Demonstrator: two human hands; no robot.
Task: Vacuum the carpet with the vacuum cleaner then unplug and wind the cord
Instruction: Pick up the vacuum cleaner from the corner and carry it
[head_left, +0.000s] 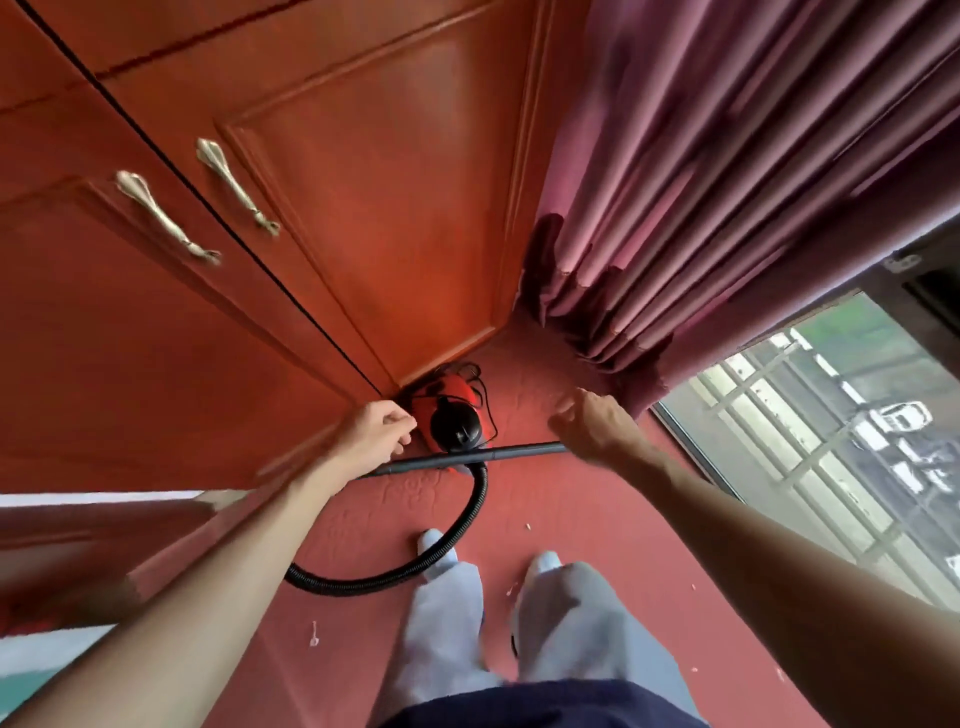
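Red carpet (566, 509) fills the corner I am working, hemmed by a wardrobe (363, 208) and a curtain (727, 182).

My left hand (376, 434) has its fingers curled, and I cannot tell whether that grip pinches anything; it sits just beside the vacuum cleaner (451, 415), which stands immediately to its right, tucked against the wardrobe's foot. My right hand (589, 426) hangs loose-fingered and empty, the vacuum cleaner to its left and the wand (467, 457) lying across just below both hands, its end reaching the right wrist. The hose (441, 551) loops back toward my feet. A thin cord (483, 389) appears draped around the machine; its plug is not visible.

I judge the task barely begun: pale scraps (313, 635) lie on the carpet near my legs, so the vacuuming is left, and unplugging and winding after it.

Room is tight. Wardrobe doors crowd the left hand, curtain folds and a window (805, 441) lie just right of the right hand. Open carpet lies only behind, toward me.
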